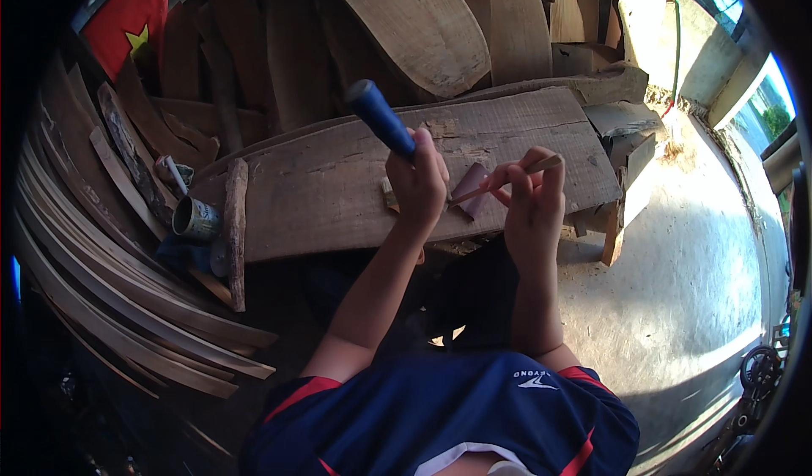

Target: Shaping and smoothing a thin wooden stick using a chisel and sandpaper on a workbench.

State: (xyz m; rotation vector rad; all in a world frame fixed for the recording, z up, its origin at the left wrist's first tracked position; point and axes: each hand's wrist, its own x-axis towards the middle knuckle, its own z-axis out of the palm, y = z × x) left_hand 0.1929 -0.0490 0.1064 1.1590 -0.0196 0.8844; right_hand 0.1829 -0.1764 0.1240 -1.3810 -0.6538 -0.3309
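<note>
Gripping a blue cylinder (380, 122) in the left hand (419, 177): fingers wrapped round its lower end, wider end tilted up and away to the left. Right hand (534, 201) pinches a thin stick (466, 196) with the fingertips, rear end poking out past the fingers. Hands apart but near each other, both over a thick wooden plank (321, 201). Stick's tip points at the left hand; can't tell if it touches anything.

Handling, my read: cylinder looks stiff, likely plastic or metal, moderate weight. Smooth barrel could slip, so full-fist grip is right; holding low leaves it top-heavy, mid-barrel would balance better. Can't see what's at its lower end.

Stick looks light, rigid, probably snaps under side load. Pinch near the working tip for control, not far back.

Reddish-brown sheet (475, 180) lies between the hands; looks thin and bendy, take it by an edge. Small pale block (390, 195) sits just left of the left hand, mostly hidden.
</note>
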